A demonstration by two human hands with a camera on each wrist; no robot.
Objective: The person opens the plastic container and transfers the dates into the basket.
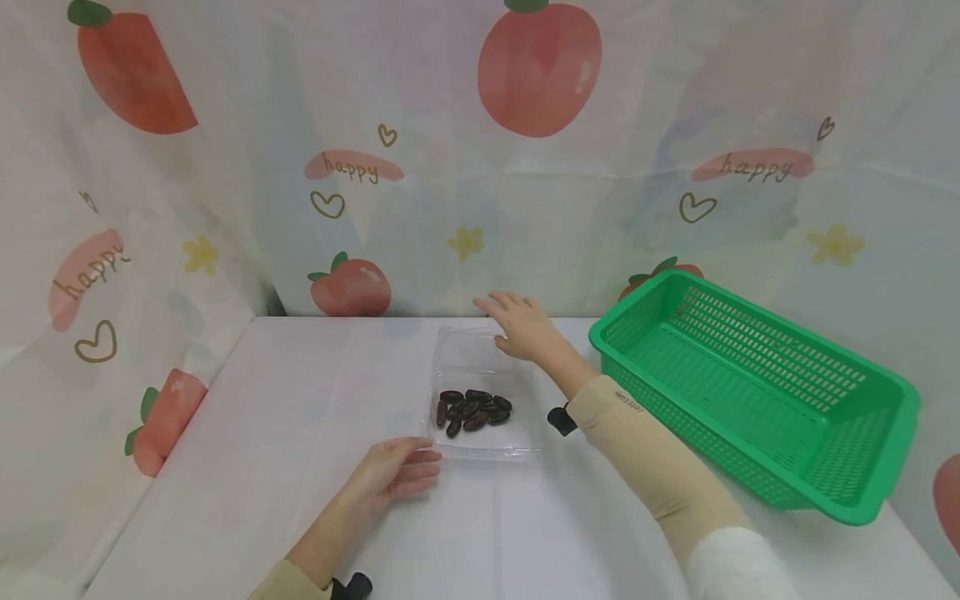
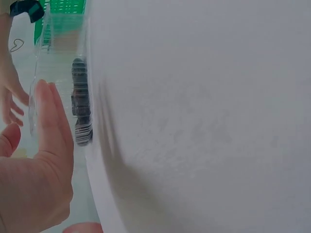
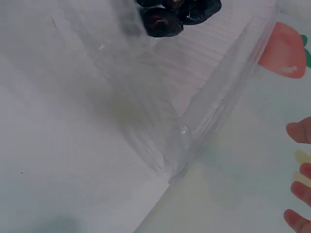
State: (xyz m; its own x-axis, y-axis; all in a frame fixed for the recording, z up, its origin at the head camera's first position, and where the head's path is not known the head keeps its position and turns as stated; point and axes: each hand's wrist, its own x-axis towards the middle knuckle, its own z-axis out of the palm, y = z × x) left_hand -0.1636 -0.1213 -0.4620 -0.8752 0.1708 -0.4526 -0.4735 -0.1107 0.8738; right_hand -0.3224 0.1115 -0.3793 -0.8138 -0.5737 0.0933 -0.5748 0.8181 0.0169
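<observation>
A clear plastic clamshell box (image 1: pixel 487 453) stands on the white table with its lid (image 1: pixel 467 348) raised toward the back. Several dark, glossy dates (image 1: pixel 476 410) lie bunched inside, also visible as a dark row of dates (image 2: pixel 81 102) in the left wrist view. My left hand (image 1: pixel 397 473) is at the box's front left corner, fingers extended; whether they touch it I cannot tell. Over the lid's back right side my right hand (image 1: pixel 525 329) hovers with fingers spread, holding nothing. Its fingertips (image 3: pixel 302 192) show at the right wrist view's edge, apart from the box (image 3: pixel 187 124).
On the right of the table a green perforated plastic basket (image 1: pixel 750 408) stands at an angle, close to my right forearm. A fruit-patterned cloth (image 1: pixel 420 208) hangs behind the table and along its left side.
</observation>
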